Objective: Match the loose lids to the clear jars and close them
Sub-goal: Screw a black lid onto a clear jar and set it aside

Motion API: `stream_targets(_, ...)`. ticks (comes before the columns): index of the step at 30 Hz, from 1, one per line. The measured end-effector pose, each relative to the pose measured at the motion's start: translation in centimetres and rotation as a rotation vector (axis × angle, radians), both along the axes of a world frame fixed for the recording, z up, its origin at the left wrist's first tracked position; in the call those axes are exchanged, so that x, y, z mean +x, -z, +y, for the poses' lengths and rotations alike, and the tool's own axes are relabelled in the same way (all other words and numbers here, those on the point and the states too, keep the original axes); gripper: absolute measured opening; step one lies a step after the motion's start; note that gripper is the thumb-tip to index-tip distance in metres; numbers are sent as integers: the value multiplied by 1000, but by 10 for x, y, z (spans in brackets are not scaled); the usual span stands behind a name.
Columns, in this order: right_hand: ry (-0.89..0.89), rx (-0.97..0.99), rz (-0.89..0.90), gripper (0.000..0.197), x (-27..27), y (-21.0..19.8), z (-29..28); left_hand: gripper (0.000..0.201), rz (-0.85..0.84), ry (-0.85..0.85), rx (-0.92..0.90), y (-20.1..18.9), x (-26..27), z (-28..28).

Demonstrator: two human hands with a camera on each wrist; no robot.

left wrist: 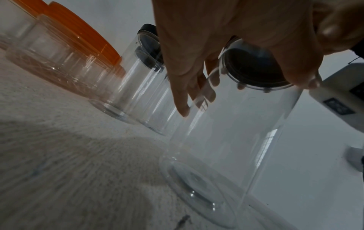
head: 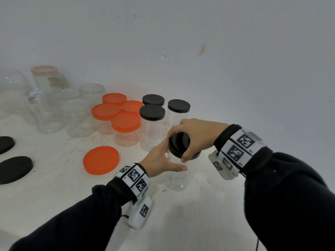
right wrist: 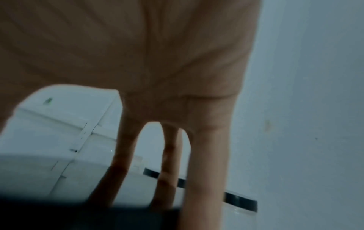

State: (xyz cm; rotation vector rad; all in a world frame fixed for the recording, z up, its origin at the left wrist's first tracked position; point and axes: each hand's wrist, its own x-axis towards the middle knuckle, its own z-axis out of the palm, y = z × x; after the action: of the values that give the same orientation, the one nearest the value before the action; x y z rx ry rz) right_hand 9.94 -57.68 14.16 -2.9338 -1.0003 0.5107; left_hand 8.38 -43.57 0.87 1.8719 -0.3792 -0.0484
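A tall clear jar [head: 178, 180] stands on the white table [head: 181, 223] in front of me. My left hand [head: 168, 161] holds its upper body, thumb on the near side and fingers round the far side. My right hand [head: 178, 147] comes from above and grips a black lid [head: 179, 140] that sits on the jar's mouth. In the left wrist view the jar [left wrist: 226, 147] fills the frame, with the lid's underside [left wrist: 256, 66] seen through it and my left hand [left wrist: 248, 96] around it. The right wrist view shows the right hand's fingers [right wrist: 204, 171] reaching down to the dark, blurred lid [right wrist: 88, 217].
A loose orange lid [head: 101, 160] lies left of my left wrist. Two loose black lids [head: 15, 169] lie at the left edge. Behind stand jars closed with orange lids [head: 125, 122] and black lids [head: 152, 113]. Several open clear jars [head: 78, 116] stand at the back left.
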Motion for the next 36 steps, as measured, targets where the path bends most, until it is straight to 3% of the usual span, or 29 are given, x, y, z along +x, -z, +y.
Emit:
stream_targets(2,63,14,-156,54,-3,6,6,85,5,-12,-12,2,0,-1)
stream_targets(5,121,-27,-329,61,-8,14,11,96,32,-22,-33,2,-1,-2)
stream_targets(6,127,-56,-292,65,-7,11,10,96,31,-21,-26,2,-2,-2)
stream_targets(9,58,-114,47,79,-4,-2,1,81,-7,-22,30,-1,-2,-2)
stream_targets(11,-18,-91,106,77,-3,-7,-1,76,-12,-31,44,-2,-3,-2)
stream_targets(15,31,-11,-71,61,-6,0,2,79,-16,-32,28,-2,-5,-3)
stream_targets(18,72,-27,-249,60,-9,7,7,83,-6,-36,26,-1,-4,-2)
stream_targets(20,63,-74,-197,66,-7,4,4,82,-6,-34,26,-2,-4,-2)
stream_targets(22,15,-90,1,73,-5,-2,-3,79,-8,-18,25,-4,-5,-1)
stream_targets(24,-31,-46,83,75,-4,-6,-6,79,-7,1,18,-5,-5,-1)
stream_targets(33,125,92,-314,60,-13,16,2,76,-32,-73,-12,0,-10,-7)
stream_targets(36,114,-2,-261,69,-14,13,-3,78,-33,-63,0,-1,-11,-6)
